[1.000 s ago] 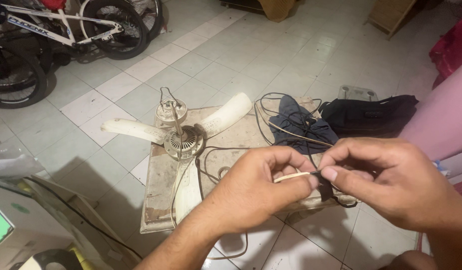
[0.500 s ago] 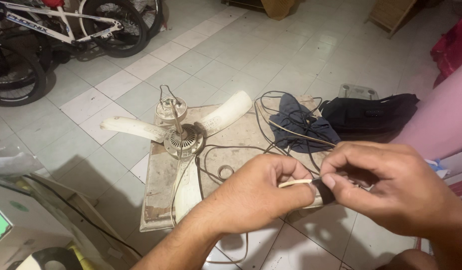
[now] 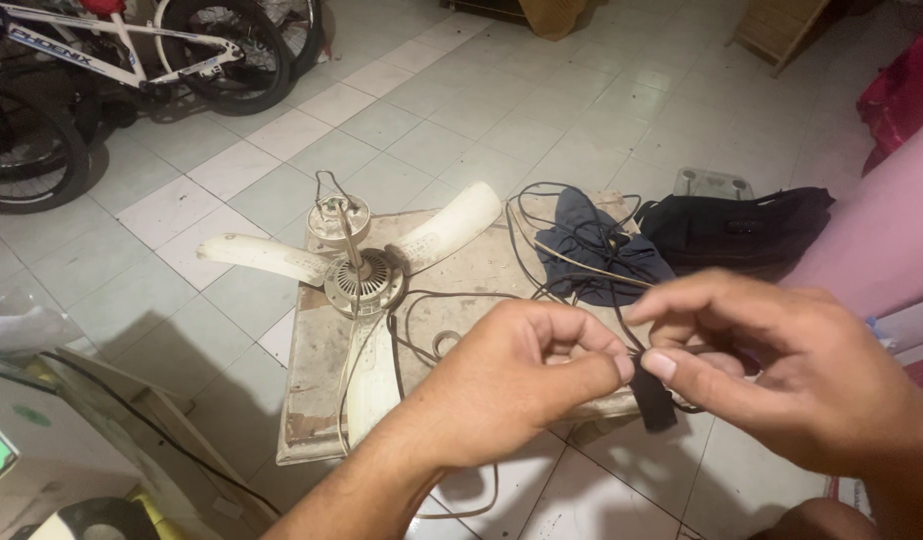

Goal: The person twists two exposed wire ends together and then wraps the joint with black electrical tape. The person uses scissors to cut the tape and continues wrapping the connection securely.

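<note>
My left hand (image 3: 511,385) and my right hand (image 3: 781,375) meet in front of me, fingertips pinching a thin black wire (image 3: 581,245) between them. A small black piece (image 3: 653,400) hangs just below my right thumb. The wire loops back across a dirty square board (image 3: 321,400) on the tiled floor. A cream ceiling fan (image 3: 366,280) with three blades lies on that board, its metal hub facing up with a rod sticking out.
A dark blue cloth (image 3: 591,250) lies on the board's far right, beside a black bag (image 3: 741,230). Bicycles (image 3: 131,60) stand at the top left. A white appliance (image 3: 41,450) sits at the lower left, pink fabric (image 3: 881,240) on the right.
The pale wire end seen between my fingers earlier is now hidden by my fingertips. Both hands have closed together and dropped slightly.
</note>
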